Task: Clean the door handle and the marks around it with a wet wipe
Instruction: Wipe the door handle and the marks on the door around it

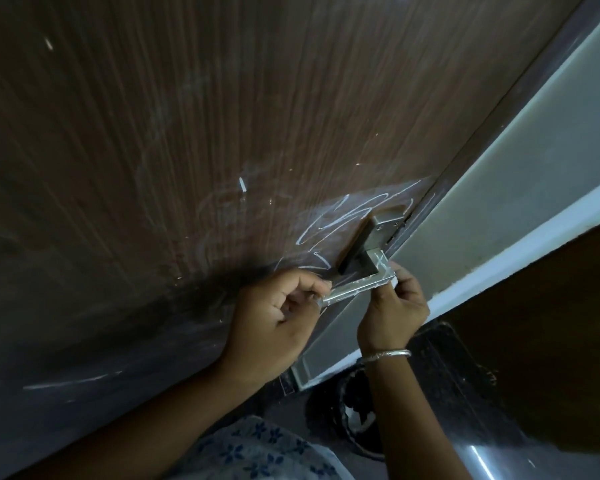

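**Both hands on the lever of a scribbled door**

Head view. A dark brown door (222, 116) is seen, matt, ridged with fine wood grain and dulled by pale smears. White, chalky looping marks (321, 221) are drawn on it around the lock, and thinner strokes are scattered further out.

The silver, flat-sided metal door handle (357, 288) is set near the door's right edge, just beside the pale grey frame (499, 188). It is a straight rectangular bar, brushed and streaked with white. It is joined by a short neck to a dark square plate (352, 251) on the door.

Its long axis is laid along the door's face, from lower left to upper right in the picture. The free end is pointed to the lower left, away from the door's edge.

That free end is gripped by the left hand (283, 306), whose fingers are curled round it. The bent corner is pinched by the right hand (395, 306) between thumb and fingertips. Whether anything is held against the metal there cannot be told.

A thin silver bangle (385, 356) is worn on the right wrist. A white cloth garment with blue flowers (257, 452) is seen below.
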